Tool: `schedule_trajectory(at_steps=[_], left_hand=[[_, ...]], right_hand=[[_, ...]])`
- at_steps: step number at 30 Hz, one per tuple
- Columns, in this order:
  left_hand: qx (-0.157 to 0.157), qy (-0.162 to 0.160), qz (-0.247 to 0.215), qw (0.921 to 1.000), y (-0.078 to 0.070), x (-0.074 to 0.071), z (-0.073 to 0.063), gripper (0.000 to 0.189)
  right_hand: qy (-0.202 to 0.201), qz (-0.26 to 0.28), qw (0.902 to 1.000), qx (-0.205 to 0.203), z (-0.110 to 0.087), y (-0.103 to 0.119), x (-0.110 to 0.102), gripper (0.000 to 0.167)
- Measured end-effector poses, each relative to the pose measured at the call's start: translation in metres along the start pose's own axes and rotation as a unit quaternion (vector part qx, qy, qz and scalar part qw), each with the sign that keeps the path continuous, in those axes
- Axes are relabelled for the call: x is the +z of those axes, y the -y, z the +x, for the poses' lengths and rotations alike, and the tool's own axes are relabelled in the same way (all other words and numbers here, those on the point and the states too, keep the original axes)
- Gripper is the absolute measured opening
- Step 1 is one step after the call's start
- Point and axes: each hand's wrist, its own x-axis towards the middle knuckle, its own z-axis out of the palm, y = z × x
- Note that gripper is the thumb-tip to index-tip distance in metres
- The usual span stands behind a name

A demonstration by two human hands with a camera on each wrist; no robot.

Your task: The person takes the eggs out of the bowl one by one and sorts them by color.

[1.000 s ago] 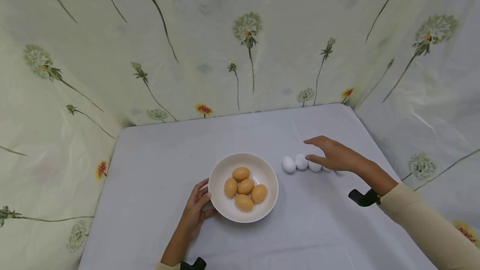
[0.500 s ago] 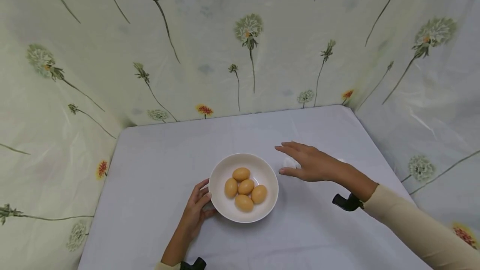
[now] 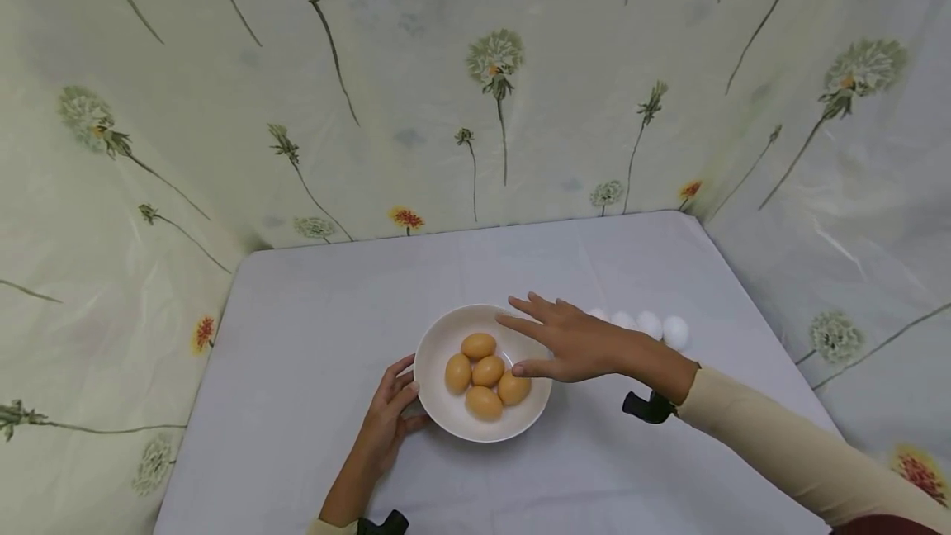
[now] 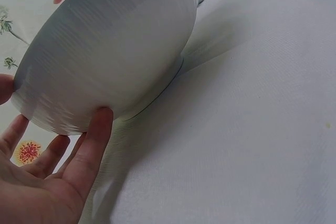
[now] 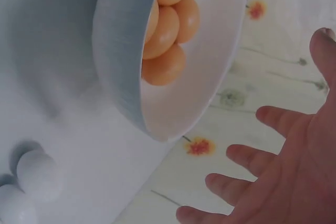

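Observation:
A white bowl [image 3: 434,349] stands on the table with several brown eggs [image 3: 484,403] inside it. My left hand [image 3: 382,423] holds the bowl's left side; in the left wrist view its fingertips [image 4: 100,121] press the outer wall from below. Over the right part of the bowl, my right hand [image 3: 579,345] reaches with fingers spread and nothing in them. The right wrist view shows that palm [image 5: 304,171] bare beside the bowl [image 5: 121,51]. Right of the bowl lies a row of several white eggs [image 3: 675,333], partly hidden behind the right hand.
A white cloth [image 3: 319,304] covers the table. Flower-printed sheeting [image 3: 416,106] rises behind the table and along both sides. The table's back edge lies well beyond the bowl.
My right hand has moved left from above the white eggs to above the bowl's right side, uncovering the right end of the row. The left hand and bowl have stayed put.

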Motion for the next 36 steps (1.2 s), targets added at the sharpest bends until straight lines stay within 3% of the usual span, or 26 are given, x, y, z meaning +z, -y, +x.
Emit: schedule_trajectory(at_steps=[6, 16, 30, 36], left_hand=[[-0.003, -0.001, -0.002, 1.0, 0.0, -0.002, 0.001, 0.056], [0.005, 0.003, 0.0, 1.0, 0.0, -0.002, 0.002, 0.057], [0.002, 0.002, -0.006, 1.0, 0.003, -0.004, 0.003, 0.059], [0.0, -0.001, -0.004, 1.0, 0.004, -0.006, 0.004, 0.057]], right_hand=[[0.019, 0.008, 0.999, -0.038, 0.014, 0.013, 0.009, 0.08], [0.001, -0.018, 0.9934, -0.114, 0.04, 0.026, 0.027, 0.077], [0.022, -0.042, 0.9907, -0.128, 0.067, 0.034, 0.033, 0.064], [0.031, -0.028, 0.9912, -0.125, 0.074, 0.032, 0.036, 0.056]])
